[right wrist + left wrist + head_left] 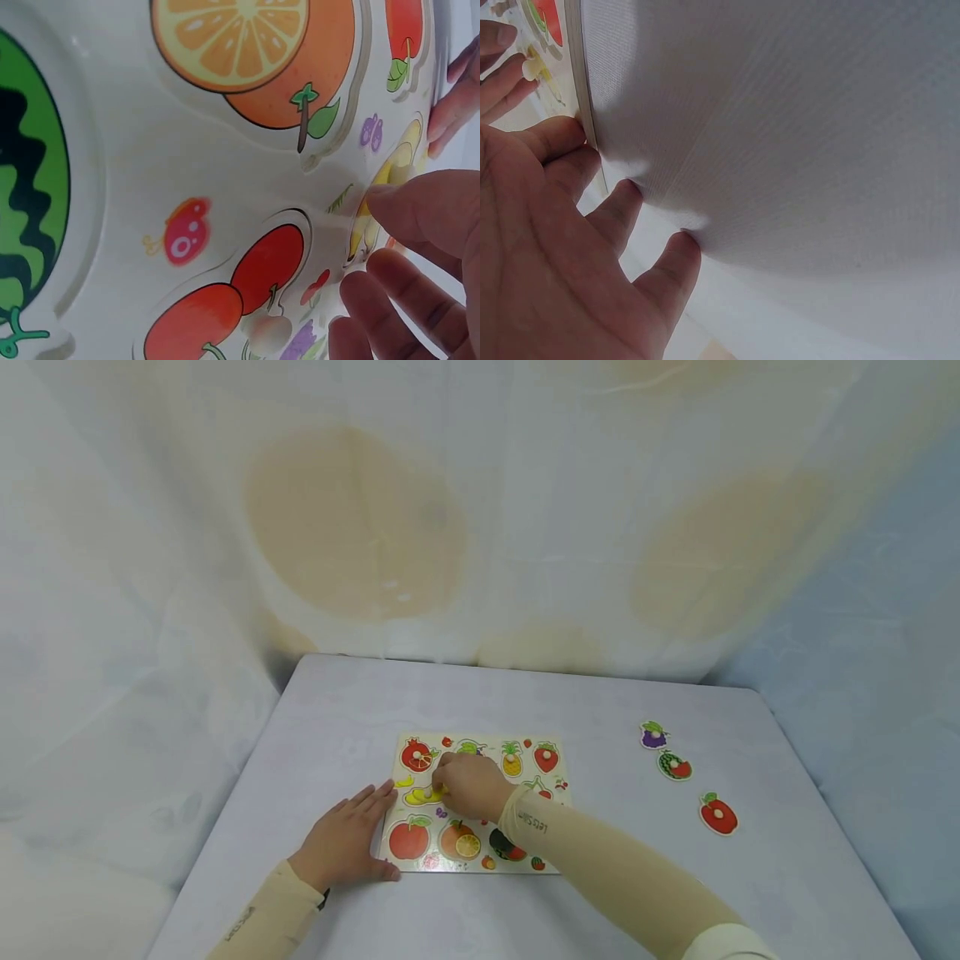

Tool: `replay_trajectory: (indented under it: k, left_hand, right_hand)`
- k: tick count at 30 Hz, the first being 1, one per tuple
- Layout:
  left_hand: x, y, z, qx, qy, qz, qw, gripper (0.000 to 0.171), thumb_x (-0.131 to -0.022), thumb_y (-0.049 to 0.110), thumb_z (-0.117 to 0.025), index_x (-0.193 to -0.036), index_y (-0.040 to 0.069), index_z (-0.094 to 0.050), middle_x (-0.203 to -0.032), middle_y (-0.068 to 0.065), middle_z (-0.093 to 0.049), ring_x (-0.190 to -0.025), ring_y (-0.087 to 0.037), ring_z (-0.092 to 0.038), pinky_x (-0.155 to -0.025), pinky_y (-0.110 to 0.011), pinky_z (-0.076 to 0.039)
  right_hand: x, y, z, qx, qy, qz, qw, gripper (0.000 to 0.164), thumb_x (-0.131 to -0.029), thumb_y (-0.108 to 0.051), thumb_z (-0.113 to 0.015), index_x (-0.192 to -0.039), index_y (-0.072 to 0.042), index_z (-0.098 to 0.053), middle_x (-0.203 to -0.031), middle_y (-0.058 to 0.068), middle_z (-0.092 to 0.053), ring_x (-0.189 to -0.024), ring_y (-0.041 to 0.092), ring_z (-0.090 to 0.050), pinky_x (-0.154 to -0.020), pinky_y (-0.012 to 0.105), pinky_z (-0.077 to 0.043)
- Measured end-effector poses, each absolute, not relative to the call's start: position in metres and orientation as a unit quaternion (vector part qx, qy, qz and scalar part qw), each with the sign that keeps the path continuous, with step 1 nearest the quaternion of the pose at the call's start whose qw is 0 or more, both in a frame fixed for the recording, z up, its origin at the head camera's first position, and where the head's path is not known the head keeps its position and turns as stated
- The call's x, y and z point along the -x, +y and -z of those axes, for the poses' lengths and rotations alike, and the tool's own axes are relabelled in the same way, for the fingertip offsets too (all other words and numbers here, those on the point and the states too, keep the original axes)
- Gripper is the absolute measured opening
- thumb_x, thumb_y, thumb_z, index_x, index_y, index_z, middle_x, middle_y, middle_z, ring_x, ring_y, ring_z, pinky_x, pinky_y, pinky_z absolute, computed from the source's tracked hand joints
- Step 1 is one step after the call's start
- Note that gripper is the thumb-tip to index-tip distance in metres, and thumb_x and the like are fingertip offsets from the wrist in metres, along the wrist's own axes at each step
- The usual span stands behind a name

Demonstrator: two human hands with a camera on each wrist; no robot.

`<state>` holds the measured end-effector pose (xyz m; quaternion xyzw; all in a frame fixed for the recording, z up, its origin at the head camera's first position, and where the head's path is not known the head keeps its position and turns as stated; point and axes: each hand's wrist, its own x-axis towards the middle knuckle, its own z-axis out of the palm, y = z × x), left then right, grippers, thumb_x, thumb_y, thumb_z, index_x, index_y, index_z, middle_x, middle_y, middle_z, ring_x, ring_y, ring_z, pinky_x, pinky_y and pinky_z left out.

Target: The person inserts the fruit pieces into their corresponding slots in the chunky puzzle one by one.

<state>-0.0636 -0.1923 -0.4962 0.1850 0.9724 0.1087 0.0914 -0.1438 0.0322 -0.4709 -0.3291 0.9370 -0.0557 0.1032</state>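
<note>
Yellow banana-shaped puzzle piece with a small round knob (422,797): at its slot, middle row, left side of the flat cream rectangular puzzle board printed with fruit (483,863). Can't tell if it's fully seated.

Right hand (474,785): over the board, at the banana's right end. Fingers bent, thumb touching the yellow edge in its wrist view, with a gap between thumb and forefinger there. Can't tell whether it's pinching or just pressing.

Left hand (347,839): fingers spread, at the board's left edge, thumb by the near corner. Its wrist view shows two fingertips touching the board edge, the others over the tabletop.

On the board, back row: red pomegranate piece with knob (417,755), yellow pineapple piece with green crown (512,760), red strawberry piece (547,757). Front row: red apple picture (408,841), orange picture with a cut slice (460,842), dark green watermelon picture, partly behind the right forearm (504,845).

Off the board, to the right: loose purple grape piece (652,737), loose watermelon piece (674,767) just beside it, loose red apple-like piece (718,816) nearer. All on the white cloth-covered table (600,710).

Beige sleeves on both arms (615,868).
</note>
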Motion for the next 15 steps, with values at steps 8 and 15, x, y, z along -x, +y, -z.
replay_trajectory:
  k: [8, 15]
  left_hand:
    - [0.066, -0.190, 0.496, -0.183, 0.972, -0.106, 0.102, 0.114, -0.060, 0.063, -0.088, -0.150, 0.008, -0.045, -0.158, -0.004, -0.036, -0.143, -0.031, -0.034, -0.110, -0.057, -0.034]
    - [0.065, -0.190, 0.495, -0.177, 0.972, -0.114, 0.104, 0.115, -0.059, 0.060, -0.089, -0.150, 0.007, -0.045, -0.158, -0.004, -0.036, -0.143, -0.032, -0.034, -0.110, -0.058, -0.034]
  right_hand:
    - [0.146, 0.037, 0.468, 0.324, 0.936, 0.066, 0.119, 0.021, -0.089, -0.026, -0.075, -0.109, -0.024, -0.077, -0.109, -0.008, -0.064, -0.095, 0.010, -0.061, -0.086, 0.030, -0.054]
    - [0.148, 0.063, 0.459, 0.313, 0.939, 0.090, 0.105, 0.023, -0.090, -0.025, -0.073, -0.112, -0.022, -0.075, -0.113, -0.008, -0.064, -0.090, 0.008, -0.061, -0.074, 0.026, -0.054]
